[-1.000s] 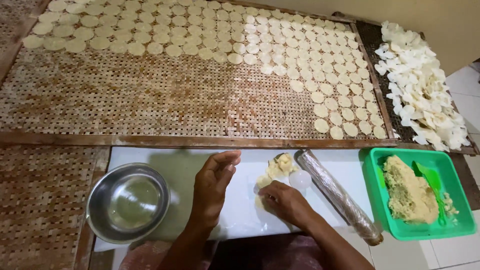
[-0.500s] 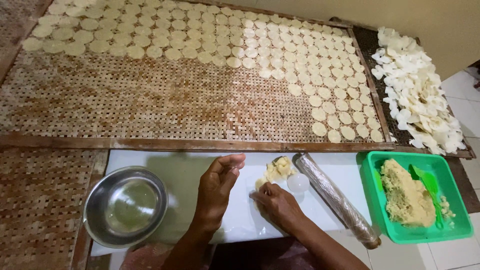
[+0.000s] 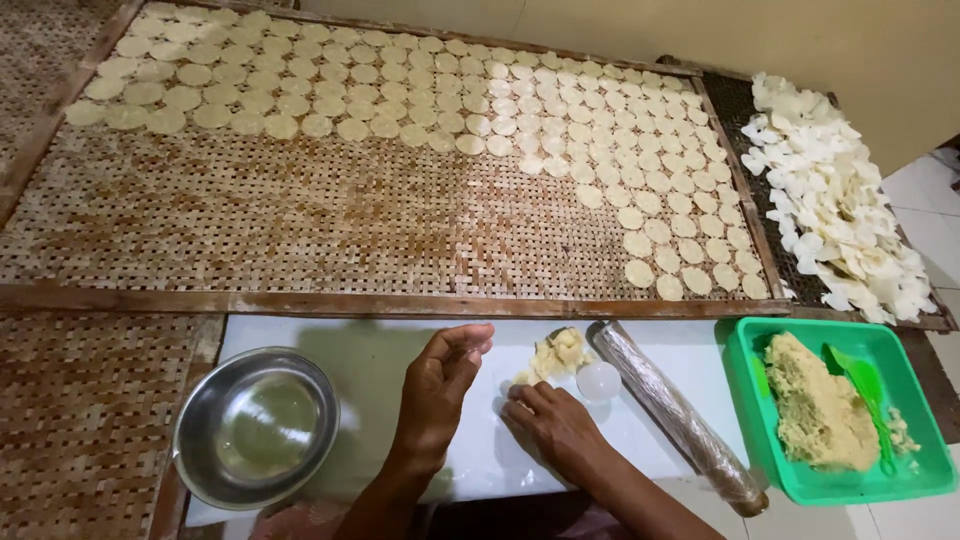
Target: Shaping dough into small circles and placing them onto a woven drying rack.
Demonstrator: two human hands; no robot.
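Observation:
My left hand (image 3: 440, 390) hovers over the white work board (image 3: 360, 360), fingers pinched together at the tips; whether it holds a bit of dough is unclear. My right hand (image 3: 555, 425) rests flat on the board, fingertips pressing beside a lump of pale yellow dough (image 3: 560, 352). A flat round white disc (image 3: 599, 381) lies just right of the dough. A plastic-wrapped rolling pin (image 3: 675, 412) lies diagonally to the right of both hands.
A steel bowl (image 3: 255, 428) with liquid sits at the left. A green tray (image 3: 845, 410) with dough and a green scraper stands at the right. Beyond is a woven rack (image 3: 250, 220) with several rows of round discs, and a pile of white chips (image 3: 840, 210) at far right.
My left hand has lifted slightly and pinched its fingers. My right hand has stayed by the dough lump.

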